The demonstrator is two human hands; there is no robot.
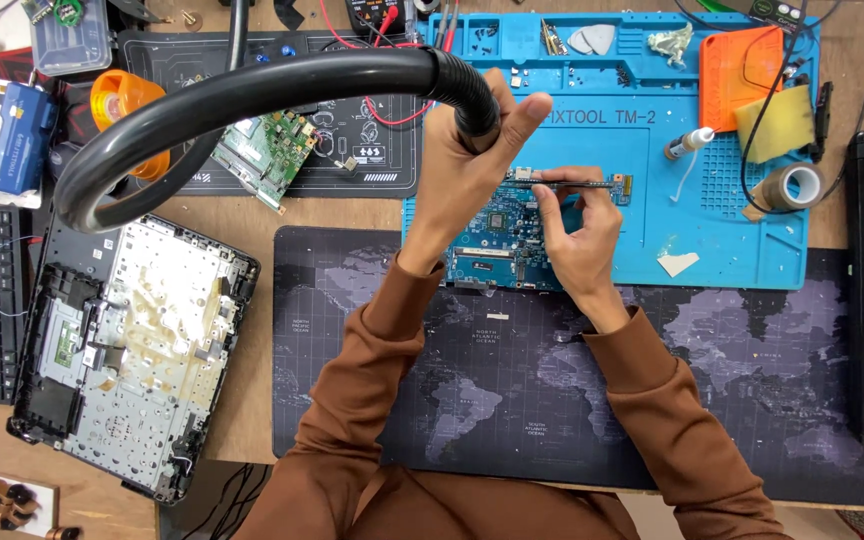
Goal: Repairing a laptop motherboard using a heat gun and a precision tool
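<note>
Nearest the viewer, a dark map-printed desk mat (512,390) covers the bench, with both brown sleeves crossing it. To the near left lies an opened laptop chassis (132,350), bare metal side up.

Beyond the mat's far edge, a blue circuit board (497,240) rests flat on the blue silicone work mat (712,210), long axis running left to right. The board appears thin, light and stiff but fragile; judged best held by its edges, clear of the components.

The right hand (582,245) is closed in a pinch on a slim dark tool (572,183), apparently tweezers. The tool lies nearly level over the board's far edge, long axis left to right; which end is the tip cannot be told.

The left hand (467,165) is wrapped around the end of a black corrugated hose (252,95), thumb extended. The hose looks flexible and light; it arcs far left, its open end pointing down toward the board.

Farther right: a tape roll (797,185), a yellow sponge (774,122), an orange tray (742,62).
</note>
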